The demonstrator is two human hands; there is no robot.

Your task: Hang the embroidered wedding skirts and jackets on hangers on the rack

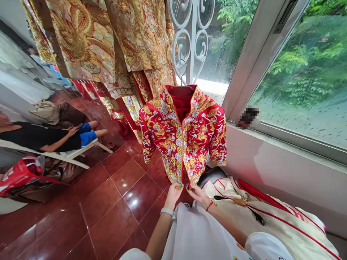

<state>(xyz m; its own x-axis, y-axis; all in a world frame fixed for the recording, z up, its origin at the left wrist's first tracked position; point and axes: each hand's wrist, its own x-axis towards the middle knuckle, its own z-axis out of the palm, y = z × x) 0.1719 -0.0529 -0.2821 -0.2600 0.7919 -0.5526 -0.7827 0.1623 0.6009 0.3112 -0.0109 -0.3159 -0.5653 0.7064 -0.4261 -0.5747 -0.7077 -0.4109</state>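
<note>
A red jacket (168,137) with dense gold and silver embroidery hangs in front of me on a hanger (183,72), hooked near the white window grille. Its stand collar is parted and the front edges run close together down to the hem. My left hand (174,195) pinches the lower corner of the left front edge. At the matching corner on the right, my right hand (197,193) grips the hem with its fingers closed. Both hands are at the same height, a small gap between them. A white band circles my left wrist, and a red string my right.
Gold embroidered garments (84,43) hang at the upper left. A window (303,79) with a sill is on the right. Below it lies a cream bag with red trim (233,209). Far left, a person (35,137) sits on a white chair beside a red bag (21,173).
</note>
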